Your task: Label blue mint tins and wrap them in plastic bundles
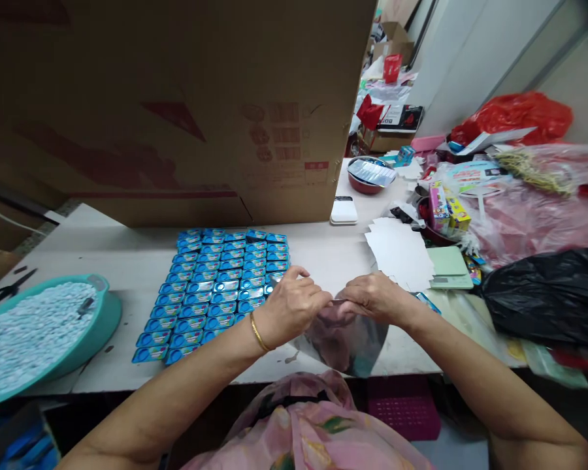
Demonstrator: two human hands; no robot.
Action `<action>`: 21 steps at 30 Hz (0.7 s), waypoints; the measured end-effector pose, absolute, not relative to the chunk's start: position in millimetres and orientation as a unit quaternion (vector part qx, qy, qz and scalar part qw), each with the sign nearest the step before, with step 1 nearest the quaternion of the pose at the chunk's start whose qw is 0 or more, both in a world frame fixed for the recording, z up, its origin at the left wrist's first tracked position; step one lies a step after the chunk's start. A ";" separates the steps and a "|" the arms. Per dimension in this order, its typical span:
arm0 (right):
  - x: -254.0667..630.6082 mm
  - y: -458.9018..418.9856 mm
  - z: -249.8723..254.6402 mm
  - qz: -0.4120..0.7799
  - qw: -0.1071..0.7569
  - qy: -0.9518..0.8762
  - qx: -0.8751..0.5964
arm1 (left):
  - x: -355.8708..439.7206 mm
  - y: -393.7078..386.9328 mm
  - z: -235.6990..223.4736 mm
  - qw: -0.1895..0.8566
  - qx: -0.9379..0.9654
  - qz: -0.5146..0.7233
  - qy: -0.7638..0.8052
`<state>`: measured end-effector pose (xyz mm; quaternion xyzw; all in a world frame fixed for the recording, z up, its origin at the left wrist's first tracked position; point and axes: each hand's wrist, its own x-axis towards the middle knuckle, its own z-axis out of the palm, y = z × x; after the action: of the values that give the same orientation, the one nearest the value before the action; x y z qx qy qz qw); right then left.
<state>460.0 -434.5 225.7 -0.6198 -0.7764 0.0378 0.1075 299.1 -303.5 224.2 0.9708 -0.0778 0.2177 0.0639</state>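
My left hand and my right hand are closed, pinching the upper edge of a shiny silvery plastic film between thumbs and fingers. It hangs at the table's front edge; whether it is a bag or a single sheet, I cannot tell. Just left of my left hand, rows of small blue packs lie side by side, and my forearm hides some of them. Beyond my right hand is a spread stack of white sheets.
A teal basin full of small pale blue pieces stands at the left, with black scissors behind it. A large cardboard box walls off the back. Plastic bags, including a black one, crowd the right, beside a green box.
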 end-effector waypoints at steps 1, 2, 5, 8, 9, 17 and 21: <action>462.2 -437.2 224.2 0.002 0.106 -0.772 -0.627 | 299.1 -301.9 222.4 0.072 0.970 0.220 -0.072; 464.8 -440.3 222.3 -0.035 0.106 -0.765 -0.634 | 298.8 -299.6 221.2 0.082 0.970 0.220 -0.064; 473.7 -447.4 215.1 -0.109 0.103 -0.740 -0.655 | 297.6 -292.4 219.7 0.103 0.973 0.204 -0.042; 480.6 -447.9 208.2 -0.115 0.088 -0.735 -0.662 | 297.0 -288.0 219.6 0.110 0.977 0.179 -0.029; 482.1 -446.7 206.5 -0.104 0.084 -0.736 -0.664 | 296.7 -287.3 219.7 0.112 0.979 0.170 -0.026; 480.7 -434.1 210.3 0.144 0.184 -0.752 -0.616 | 300.8 -297.4 217.2 0.123 0.973 0.190 -0.054; 479.4 -442.7 215.5 0.110 0.238 -0.724 -0.638 | 306.7 -301.5 211.0 0.153 0.963 0.216 -0.044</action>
<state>479.4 -442.7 215.5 -0.6376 -0.7243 0.1098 0.2382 306.7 -301.5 211.0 0.9634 -0.0438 0.2159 0.1526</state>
